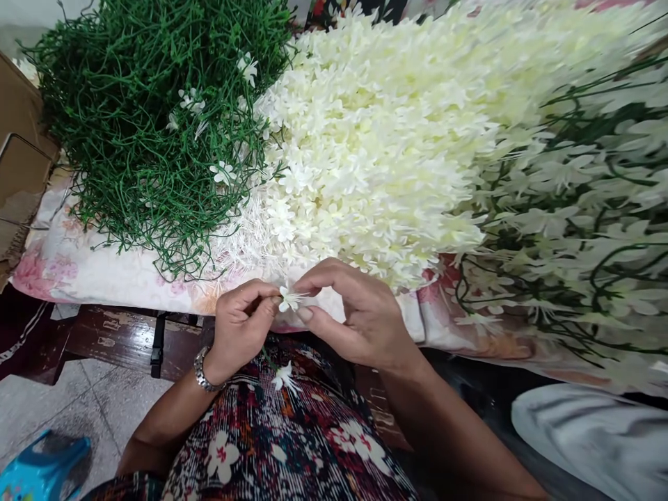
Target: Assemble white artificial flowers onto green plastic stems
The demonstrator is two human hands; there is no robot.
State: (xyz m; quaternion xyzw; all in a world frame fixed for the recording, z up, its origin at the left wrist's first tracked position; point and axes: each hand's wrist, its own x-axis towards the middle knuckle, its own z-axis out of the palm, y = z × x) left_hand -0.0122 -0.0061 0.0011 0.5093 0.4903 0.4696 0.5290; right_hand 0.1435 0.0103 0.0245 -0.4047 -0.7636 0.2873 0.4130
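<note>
My left hand (246,321), with a metal watch on its wrist, is closed in a pinch at the base of a small white artificial flower (289,299). Fine white stamens stick out of the bloom to the right. Below it, a second white flower (283,376) hangs on a thin green stem in front of the patterned clothing; its upper stem runs up behind my left hand. My right hand (360,320) is beside the stamens, thumb and forefinger curved and apart, with a small gap between their tips. Whether they touch the stamens I cannot tell.
A heap of green plastic stems (156,125) lies at the back left. Loose white blossoms (376,153) are piled in the middle, beside white stamens (245,240). Finished-looking flower sprays (568,209) lie right. Floral cloth (120,282) covers the surface. A cardboard box (21,139) stands left.
</note>
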